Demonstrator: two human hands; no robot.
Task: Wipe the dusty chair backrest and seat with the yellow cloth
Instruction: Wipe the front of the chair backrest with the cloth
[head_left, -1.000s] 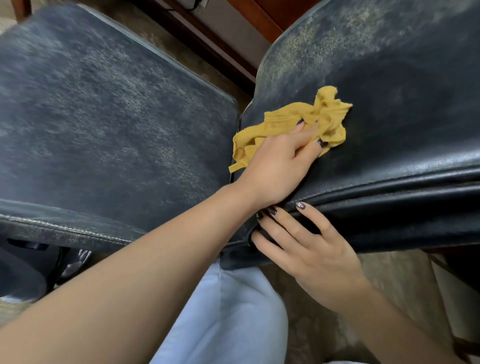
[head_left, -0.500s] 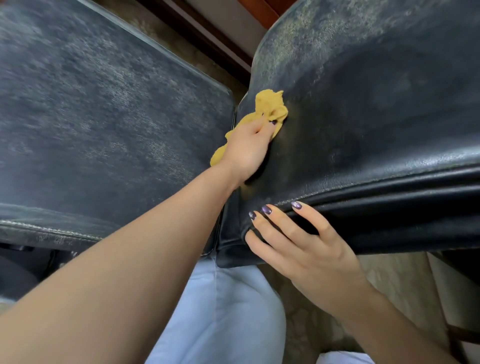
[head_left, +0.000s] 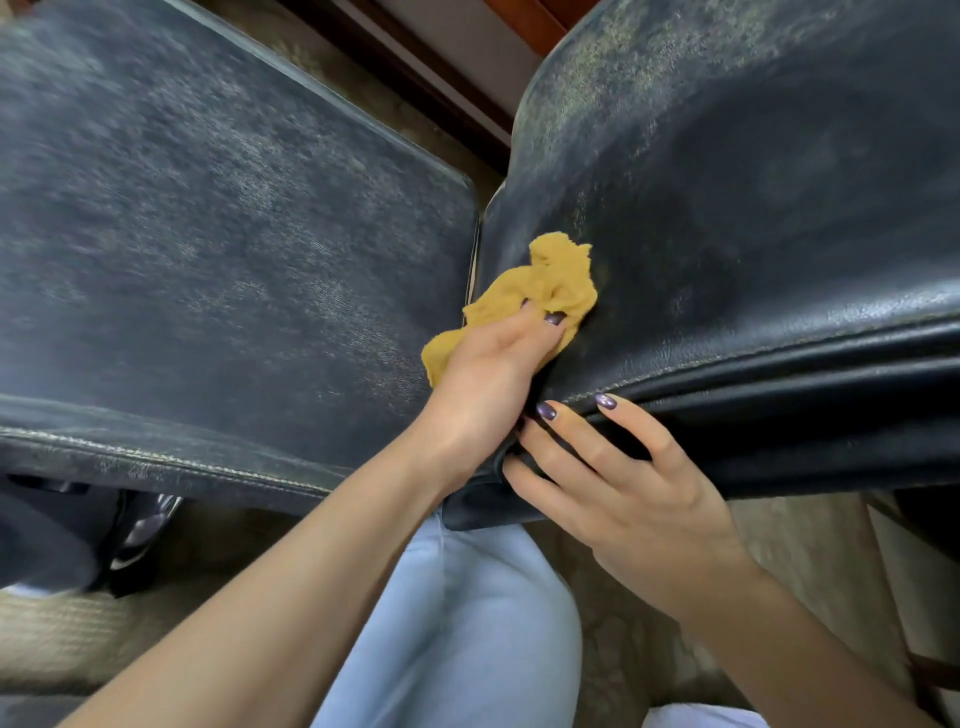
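The left hand (head_left: 488, 379) reaches in from the near left. Its grip is closed on the bunched cloth (head_left: 550, 280), with the fingers curled over the top. It presses the cloth against the dark padding of the right chair (head_left: 753, 208), close to that chair's left edge. Pale dust speckles the far part of this padding, while the patch to the right of the cloth looks darker and cleaner.

The right hand (head_left: 623, 493) lies on the stitched near rim of the same chair, just beside the left wrist. Its fingers are only slightly bent and hold nothing, and the thumb is hidden.

The left chair (head_left: 208, 234) stands just beside it, dusty all over. A pale blue trouser leg (head_left: 457, 623) shows below, over a patterned floor (head_left: 623, 649).
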